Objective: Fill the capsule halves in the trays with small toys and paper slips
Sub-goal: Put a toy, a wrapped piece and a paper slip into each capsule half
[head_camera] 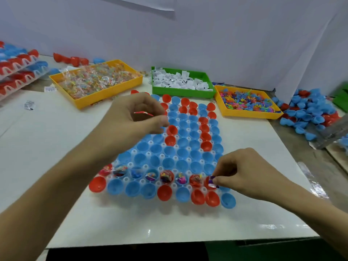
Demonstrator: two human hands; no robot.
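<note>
Right hand [244, 172] pinching a toy packet [213, 180] directly over a red capsule half [209, 183]; left hand [135, 117], farther up the tray [148, 143], gripping spare packets [143, 113].

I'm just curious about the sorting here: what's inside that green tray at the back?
The green tray holds a loose heap of small white paper slips with dark print, too small to read. The heap covers the tray's floor, so anything beneath cannot be seen.
</note>
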